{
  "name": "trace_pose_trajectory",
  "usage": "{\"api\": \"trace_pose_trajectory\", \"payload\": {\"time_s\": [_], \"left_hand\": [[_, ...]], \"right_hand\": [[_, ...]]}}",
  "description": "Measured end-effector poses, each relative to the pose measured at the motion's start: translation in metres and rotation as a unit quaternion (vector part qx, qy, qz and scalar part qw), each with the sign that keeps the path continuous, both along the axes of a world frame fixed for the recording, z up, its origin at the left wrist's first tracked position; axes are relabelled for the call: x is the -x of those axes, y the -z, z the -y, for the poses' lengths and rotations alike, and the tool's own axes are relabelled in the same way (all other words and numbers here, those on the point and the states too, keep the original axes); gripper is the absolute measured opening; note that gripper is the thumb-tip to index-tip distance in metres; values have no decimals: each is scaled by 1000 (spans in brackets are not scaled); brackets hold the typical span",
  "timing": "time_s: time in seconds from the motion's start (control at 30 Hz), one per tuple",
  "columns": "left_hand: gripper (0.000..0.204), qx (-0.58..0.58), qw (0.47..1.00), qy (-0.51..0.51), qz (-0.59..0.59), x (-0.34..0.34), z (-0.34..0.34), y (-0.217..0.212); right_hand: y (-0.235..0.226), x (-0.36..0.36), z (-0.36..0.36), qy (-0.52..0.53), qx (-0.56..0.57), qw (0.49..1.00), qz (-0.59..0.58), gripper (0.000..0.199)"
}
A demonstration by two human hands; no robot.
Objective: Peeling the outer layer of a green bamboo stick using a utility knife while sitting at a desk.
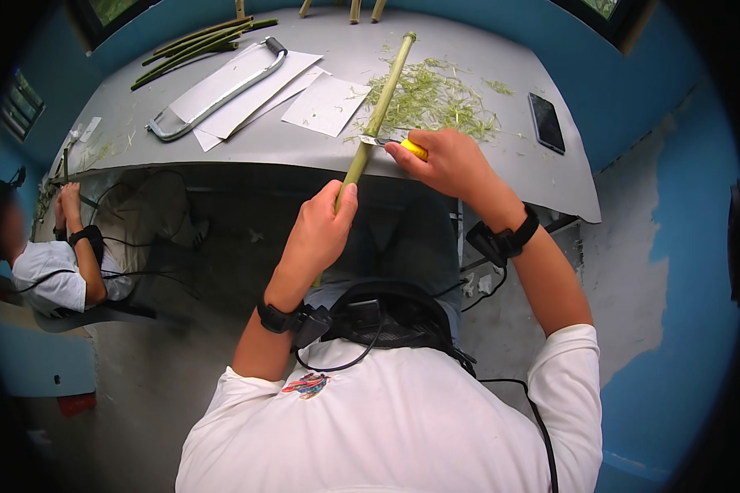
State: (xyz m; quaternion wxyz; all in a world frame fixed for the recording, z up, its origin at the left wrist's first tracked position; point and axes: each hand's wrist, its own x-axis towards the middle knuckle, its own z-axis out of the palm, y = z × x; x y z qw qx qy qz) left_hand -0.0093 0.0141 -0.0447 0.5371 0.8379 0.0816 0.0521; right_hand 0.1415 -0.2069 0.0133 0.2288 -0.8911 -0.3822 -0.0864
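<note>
A long green bamboo stick (386,92) slants from my lap up over the near edge of the table. My left hand (324,223) is wrapped round its lower part. In my right hand (448,162) is a knife with a yellow handle (414,149), the fingers closed round it. Its metal blade (371,140) lies across the stick, touching it just above the table edge. Thin green shavings (436,99) are heaped on the table to the right of the stick.
The grey table (477,41) carries a hacksaw (230,94) on white paper sheets (325,103), green bamboo sticks (193,49) at the back left and a phone (546,122) at the right. Another person (74,246) sits at the left. Cables hang from my wrist straps.
</note>
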Motion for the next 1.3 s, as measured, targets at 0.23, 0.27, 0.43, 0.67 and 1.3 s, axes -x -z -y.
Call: {"api": "trace_pose_trajectory", "payload": {"time_s": [0.23, 0.27, 0.43, 0.67, 1.3], "left_hand": [[43, -12, 1000, 1, 17, -1, -1, 7], [43, -18, 1000, 2, 24, -2, -1, 8], [44, -33, 999, -2, 28, -2, 1, 9], [48, 6, 1000, -2, 0, -1, 2, 3], [47, 122, 989, -4, -80, 1, 5, -11]], "right_hand": [[2, -2, 2, 5, -1, 1000, -4, 67], [1, -2, 2, 10, 0, 1000, -4, 67], [0, -1, 1, 10, -3, 1000, -12, 67], [-2, -4, 0, 12, 14, 1000, -19, 67], [1, -4, 0, 22, 7, 1000, -12, 66]]}}
